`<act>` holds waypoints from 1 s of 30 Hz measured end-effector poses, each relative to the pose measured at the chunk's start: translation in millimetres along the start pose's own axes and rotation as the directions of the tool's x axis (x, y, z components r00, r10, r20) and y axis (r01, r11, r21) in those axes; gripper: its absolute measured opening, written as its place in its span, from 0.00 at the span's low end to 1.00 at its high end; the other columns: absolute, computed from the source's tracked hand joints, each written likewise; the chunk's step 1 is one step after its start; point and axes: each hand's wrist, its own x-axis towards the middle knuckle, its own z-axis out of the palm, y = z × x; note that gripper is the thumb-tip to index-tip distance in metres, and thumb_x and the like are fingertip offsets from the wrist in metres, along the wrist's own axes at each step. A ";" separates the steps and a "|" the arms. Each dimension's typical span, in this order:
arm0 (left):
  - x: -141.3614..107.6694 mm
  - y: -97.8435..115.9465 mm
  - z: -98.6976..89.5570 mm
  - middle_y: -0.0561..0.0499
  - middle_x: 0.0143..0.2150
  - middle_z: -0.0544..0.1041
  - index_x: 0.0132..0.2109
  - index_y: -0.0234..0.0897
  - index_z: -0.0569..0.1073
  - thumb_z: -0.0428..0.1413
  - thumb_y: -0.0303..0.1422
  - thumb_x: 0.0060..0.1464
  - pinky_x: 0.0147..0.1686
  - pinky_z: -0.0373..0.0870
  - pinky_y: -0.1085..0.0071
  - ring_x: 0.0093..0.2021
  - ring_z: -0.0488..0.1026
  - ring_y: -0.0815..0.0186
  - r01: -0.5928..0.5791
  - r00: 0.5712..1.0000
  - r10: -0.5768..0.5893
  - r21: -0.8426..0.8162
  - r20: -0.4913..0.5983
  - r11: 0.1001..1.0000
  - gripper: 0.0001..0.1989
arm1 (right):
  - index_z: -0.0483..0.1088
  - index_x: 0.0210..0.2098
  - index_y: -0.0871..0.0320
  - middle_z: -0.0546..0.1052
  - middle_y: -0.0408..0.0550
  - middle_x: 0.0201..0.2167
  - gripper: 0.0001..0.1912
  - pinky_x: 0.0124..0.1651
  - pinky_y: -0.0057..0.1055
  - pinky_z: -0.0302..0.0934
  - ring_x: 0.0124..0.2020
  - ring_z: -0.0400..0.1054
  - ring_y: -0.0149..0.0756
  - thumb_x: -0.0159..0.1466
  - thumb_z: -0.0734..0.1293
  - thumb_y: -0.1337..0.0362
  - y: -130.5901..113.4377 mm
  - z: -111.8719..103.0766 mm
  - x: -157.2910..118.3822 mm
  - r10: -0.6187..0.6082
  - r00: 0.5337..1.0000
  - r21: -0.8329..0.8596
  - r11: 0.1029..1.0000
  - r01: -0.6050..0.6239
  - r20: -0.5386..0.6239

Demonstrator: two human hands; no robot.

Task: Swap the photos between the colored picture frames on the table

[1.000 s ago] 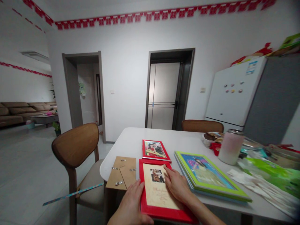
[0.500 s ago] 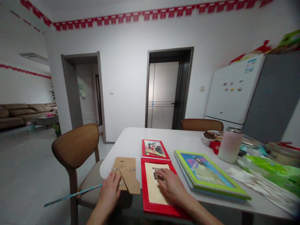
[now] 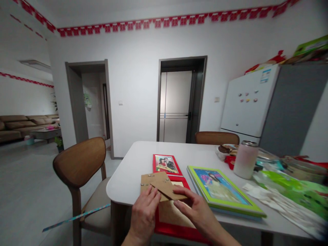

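A brown backing board with metal clips and a slanted stand flap is held over the larger red frame. My left hand grips its near left edge. The thumb and fingers of my right hand pinch its right corner. Beneath the board, the larger frame shows a cream sheet; the small photo on it is mostly hidden. Just behind lies a smaller red frame with a couple's picture. To the right, a green frame rests on another frame.
A pink-white bottle, white gloves and a green package occupy the table's right side. One wooden chair stands at the left, with a blue patterned strip across it; another is behind the table.
The backing board has moved right from the table's left side to above the larger red frame. My right hand has left the small photo and taken the board's corner; my left hand has moved right.
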 end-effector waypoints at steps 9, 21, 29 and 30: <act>4.1 37.3 22.8 0.48 0.50 0.68 0.47 0.43 0.67 0.47 0.27 0.53 0.51 0.59 0.65 0.51 0.63 0.62 -0.068 0.949 0.130 -0.216 0.288 0.974 0.15 | 0.72 0.35 0.55 0.71 0.52 0.43 0.17 0.52 0.40 0.52 0.47 0.62 0.45 0.47 0.66 0.55 34.8 -46.4 -38.5 0.061 0.995 -0.309 0.947 -0.083 -0.083; 0.4 12.4 20.3 0.49 0.54 0.64 0.48 0.41 0.63 0.58 0.40 0.41 0.55 0.45 0.58 0.54 0.58 0.60 0.151 0.869 -0.048 -0.172 0.492 0.973 0.25 | 0.70 0.38 0.58 0.68 0.54 0.44 0.17 0.50 0.36 0.53 0.47 0.60 0.41 0.51 0.61 0.59 55.1 -34.8 -28.7 -0.052 0.987 -0.652 0.745 0.140 0.152; -7.4 0.5 22.8 0.47 0.52 0.65 0.47 0.37 0.64 0.60 0.39 0.38 0.56 0.44 0.62 0.53 0.59 0.60 0.227 0.876 -0.136 -0.147 0.463 0.963 0.27 | 0.68 0.42 0.58 0.68 0.54 0.39 0.18 0.45 0.34 0.53 0.42 0.60 0.39 0.57 0.53 0.63 68.3 -26.3 18.4 -0.054 0.990 -0.780 0.611 0.134 0.127; -5.9 1.8 21.4 0.46 0.51 0.66 0.48 0.37 0.64 0.59 0.39 0.38 0.56 0.46 0.62 0.52 0.60 0.60 0.236 0.872 -0.143 -0.147 0.468 0.961 0.28 | 0.69 0.40 0.58 0.68 0.53 0.38 0.17 0.44 0.34 0.53 0.41 0.60 0.39 0.57 0.53 0.64 69.8 -24.0 23.1 -0.056 0.990 -0.798 0.586 0.140 0.132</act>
